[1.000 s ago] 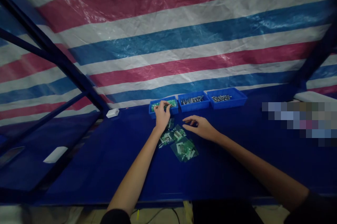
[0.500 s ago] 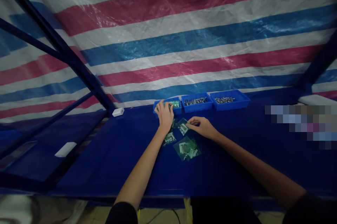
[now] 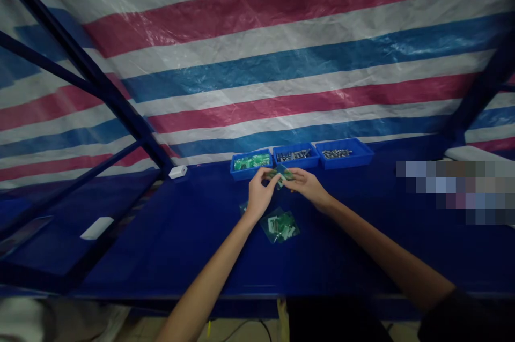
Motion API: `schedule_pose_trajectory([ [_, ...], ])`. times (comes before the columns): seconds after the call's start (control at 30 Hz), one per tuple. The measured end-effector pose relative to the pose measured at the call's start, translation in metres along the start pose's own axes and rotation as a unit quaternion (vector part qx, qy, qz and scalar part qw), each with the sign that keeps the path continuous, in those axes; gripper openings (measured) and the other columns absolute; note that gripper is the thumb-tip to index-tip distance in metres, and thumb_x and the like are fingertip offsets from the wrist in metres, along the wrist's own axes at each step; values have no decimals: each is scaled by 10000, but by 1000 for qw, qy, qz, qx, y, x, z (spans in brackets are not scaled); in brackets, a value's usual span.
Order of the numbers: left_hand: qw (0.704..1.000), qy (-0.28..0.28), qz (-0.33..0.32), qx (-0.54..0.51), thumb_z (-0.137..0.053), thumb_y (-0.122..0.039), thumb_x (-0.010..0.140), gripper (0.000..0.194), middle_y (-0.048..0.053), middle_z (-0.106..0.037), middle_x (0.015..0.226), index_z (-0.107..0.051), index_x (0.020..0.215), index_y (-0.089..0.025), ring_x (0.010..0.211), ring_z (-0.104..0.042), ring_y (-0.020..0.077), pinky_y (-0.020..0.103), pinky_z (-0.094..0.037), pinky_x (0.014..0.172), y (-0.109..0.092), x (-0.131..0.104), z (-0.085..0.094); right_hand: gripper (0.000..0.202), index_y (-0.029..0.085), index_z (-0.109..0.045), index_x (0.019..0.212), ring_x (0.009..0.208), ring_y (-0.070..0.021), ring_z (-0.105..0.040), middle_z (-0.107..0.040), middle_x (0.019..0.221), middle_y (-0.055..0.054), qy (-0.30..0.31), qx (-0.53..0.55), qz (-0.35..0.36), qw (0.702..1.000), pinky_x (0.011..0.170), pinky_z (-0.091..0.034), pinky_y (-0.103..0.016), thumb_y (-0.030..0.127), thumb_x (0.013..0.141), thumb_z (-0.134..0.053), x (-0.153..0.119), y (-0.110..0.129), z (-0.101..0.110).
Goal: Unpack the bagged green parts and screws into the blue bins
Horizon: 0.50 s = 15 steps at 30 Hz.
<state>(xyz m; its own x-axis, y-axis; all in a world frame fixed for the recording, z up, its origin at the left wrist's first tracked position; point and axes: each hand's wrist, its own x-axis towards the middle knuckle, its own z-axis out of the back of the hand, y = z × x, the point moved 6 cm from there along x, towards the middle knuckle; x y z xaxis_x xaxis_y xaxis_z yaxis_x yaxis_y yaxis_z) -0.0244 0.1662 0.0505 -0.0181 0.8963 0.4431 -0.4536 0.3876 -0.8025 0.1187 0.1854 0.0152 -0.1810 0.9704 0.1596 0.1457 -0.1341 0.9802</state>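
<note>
My left hand and my right hand meet above the blue table, both pinching a small clear bag with green parts held between them. Just below the hands lies another clear bag of green and white parts on the table. A further bag edge peeks out left of my left wrist. Behind the hands stands a blue tray of green parts.
Two more blue trays with grey metal parts stand in a row at the back. A small white box sits at the left back, a white block on the lower left shelf. A striped tarp hangs behind; dark frame bars cross left.
My left hand left the tray of green parts and came to meet my right hand. My right hand picked a bag off the table; both now hold it raised.
</note>
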Motion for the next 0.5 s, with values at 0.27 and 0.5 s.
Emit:
schedule_pose_trajectory([
  [0.27,984,-5,-111,142,-609,-365,785,163,4,-684,796,-615,716,-217,798,-613,172,342,-433,839,-20,12,34,372,223,-642,994,916,-202,-625,-684,980,-60,-43,-22,48,998,708,-495,-297,403,673,-692,-8,9,-2],
  [0.5,930,19,-105,352,-601,-283,782,107,36,-718,878,-700,790,-244,869,-617,222,374,-366,885,20,117,87,543,247,-501,1236,850,-175,-624,-662,1086,-75,-4,49,-117,992,599,-472,-249,440,742,-620,-18,-6,-18],
])
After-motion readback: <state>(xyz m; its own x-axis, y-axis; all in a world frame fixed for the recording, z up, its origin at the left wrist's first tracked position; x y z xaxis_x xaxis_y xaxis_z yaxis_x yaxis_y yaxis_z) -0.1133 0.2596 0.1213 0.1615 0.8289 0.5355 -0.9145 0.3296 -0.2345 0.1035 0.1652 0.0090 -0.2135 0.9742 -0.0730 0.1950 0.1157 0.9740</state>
